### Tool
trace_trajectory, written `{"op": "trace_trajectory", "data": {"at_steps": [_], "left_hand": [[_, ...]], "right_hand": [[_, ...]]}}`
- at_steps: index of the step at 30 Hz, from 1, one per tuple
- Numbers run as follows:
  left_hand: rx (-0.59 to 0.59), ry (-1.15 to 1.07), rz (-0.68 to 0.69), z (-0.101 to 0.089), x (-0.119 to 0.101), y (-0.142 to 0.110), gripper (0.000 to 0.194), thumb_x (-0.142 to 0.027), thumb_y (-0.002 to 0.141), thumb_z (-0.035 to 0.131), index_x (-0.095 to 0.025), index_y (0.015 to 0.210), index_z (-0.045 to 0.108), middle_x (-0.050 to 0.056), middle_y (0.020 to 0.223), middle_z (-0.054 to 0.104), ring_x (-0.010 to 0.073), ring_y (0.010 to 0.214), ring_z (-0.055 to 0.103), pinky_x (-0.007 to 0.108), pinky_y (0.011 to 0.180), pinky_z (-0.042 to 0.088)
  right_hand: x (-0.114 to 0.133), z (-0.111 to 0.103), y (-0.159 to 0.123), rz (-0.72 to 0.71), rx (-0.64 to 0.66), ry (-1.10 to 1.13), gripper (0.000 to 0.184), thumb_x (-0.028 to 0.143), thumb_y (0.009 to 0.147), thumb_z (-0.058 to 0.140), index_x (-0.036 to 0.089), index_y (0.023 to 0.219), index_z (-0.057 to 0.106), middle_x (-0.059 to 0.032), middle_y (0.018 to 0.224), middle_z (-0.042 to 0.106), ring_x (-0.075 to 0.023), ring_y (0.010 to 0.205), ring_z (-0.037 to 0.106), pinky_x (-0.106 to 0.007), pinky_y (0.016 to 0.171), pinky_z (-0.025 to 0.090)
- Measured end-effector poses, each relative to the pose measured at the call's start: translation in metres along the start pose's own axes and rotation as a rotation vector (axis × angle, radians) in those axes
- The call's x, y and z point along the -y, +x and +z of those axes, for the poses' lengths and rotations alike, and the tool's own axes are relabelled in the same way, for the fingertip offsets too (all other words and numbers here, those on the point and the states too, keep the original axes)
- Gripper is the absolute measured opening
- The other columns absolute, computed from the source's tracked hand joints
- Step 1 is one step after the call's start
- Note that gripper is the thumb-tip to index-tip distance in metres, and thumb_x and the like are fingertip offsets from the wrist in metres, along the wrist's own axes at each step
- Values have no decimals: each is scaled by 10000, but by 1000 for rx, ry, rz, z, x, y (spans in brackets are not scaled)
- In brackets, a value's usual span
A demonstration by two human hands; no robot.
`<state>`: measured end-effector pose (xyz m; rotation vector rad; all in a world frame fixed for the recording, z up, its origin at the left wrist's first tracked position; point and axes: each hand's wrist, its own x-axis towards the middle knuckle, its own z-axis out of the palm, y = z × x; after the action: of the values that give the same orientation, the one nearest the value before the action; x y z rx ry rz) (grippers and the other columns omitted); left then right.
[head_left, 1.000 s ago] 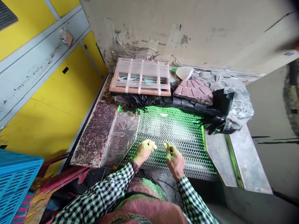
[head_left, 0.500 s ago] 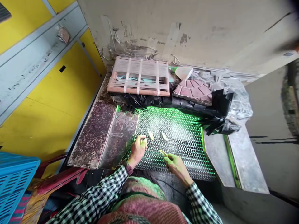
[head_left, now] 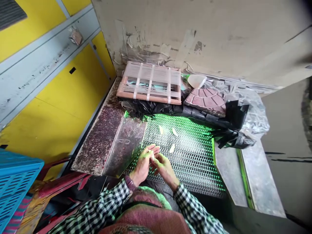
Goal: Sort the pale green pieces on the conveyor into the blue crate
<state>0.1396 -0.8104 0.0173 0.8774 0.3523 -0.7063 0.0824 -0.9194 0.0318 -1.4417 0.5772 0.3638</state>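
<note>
Head | hands (head_left: 142,165) meeting — left part-open, right pinching pale piece (head_left: 152,156)

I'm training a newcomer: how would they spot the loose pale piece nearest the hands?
On the shiny mesh, find the loose pale piece nearest the right hand. Two neighbours lie side by side beyond it; this one lies alone.

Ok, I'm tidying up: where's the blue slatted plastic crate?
In the head view, the blue slatted plastic crate is at the lower left edge, beside a red bar, left of the left hand.
</note>
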Motion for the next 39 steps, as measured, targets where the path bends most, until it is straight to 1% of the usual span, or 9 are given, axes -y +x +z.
{"op": "trace_trajectory", "data": {"at_steps": [4,9,16,19,23,26,30,34,39], "left_hand": [[48,112,-68,2,2,-2,393,-279,887,689,-159,1257,634,171,1333,694,263,1227,656,406,1045,511],[124,241,-80,-3,6,5,377,-352,842,765,-129,1136,688,160,1178,757,251,1059,717,400,963,561],[166,724,220,-13,16,12,134,-282,943,655,-175,1022,671,87,1055,769,213,1013,731,348,933,553],[130,921,362,-18,22,14,89,-248,997,587,-201,1031,654,63,1040,768,205,975,732,351,887,567],[208,1326,678,-20,33,19,125,-177,1006,566,-221,1020,682,53,1085,759,233,1046,687,427,953,552],[289,1431,867,-22,31,18,153,-128,980,593,-220,1048,695,59,1236,732,247,1205,629,487,1082,503],[193,1417,950,-35,-2,-3,184,-99,981,579,-218,1067,690,63,1299,708,231,1241,619,478,1111,499],[103,1342,943,-65,-55,-39,229,-108,1005,551,-236,1156,667,47,1211,736,191,1149,674,381,1034,543],[-193,1344,917,-130,-130,-98,252,-143,1023,531,-259,1195,674,7,1133,767,150,1040,721,268,944,554]], "right_hand": [[-13,-1,-5,23,-143,151,501,670,834,724,201,847,549,25,662,607,-119,491,551,-219,427,402],[-12,-22,-14,62,-140,256,505,654,815,766,197,864,558,23,707,637,-107,504,579,-198,440,414],[-24,-42,-19,84,-254,323,501,645,790,777,213,869,534,8,728,669,-135,553,624,-195,439,399],[-30,-58,-21,83,-376,155,491,677,822,705,218,857,533,7,679,651,-144,518,595,-214,435,370],[-33,-86,-22,26,-488,-398,469,670,948,485,219,929,616,16,627,598,-152,497,512,-251,471,347],[-29,-108,-26,37,-619,-777,486,597,993,371,203,1028,655,9,600,564,-161,489,453,-260,477,264],[-17,-122,-39,-28,-766,-779,461,539,986,387,184,1123,648,-32,724,648,-172,550,523,-270,517,343],[5,-95,-40,-171,-640,-648,461,558,987,412,176,1102,642,-50,771,667,-168,543,530,-270,486,376],[28,-9,-19,-410,-308,-733,388,505,1018,428,208,1041,676,-33,730,673,-174,614,622,-263,565,469]]}}
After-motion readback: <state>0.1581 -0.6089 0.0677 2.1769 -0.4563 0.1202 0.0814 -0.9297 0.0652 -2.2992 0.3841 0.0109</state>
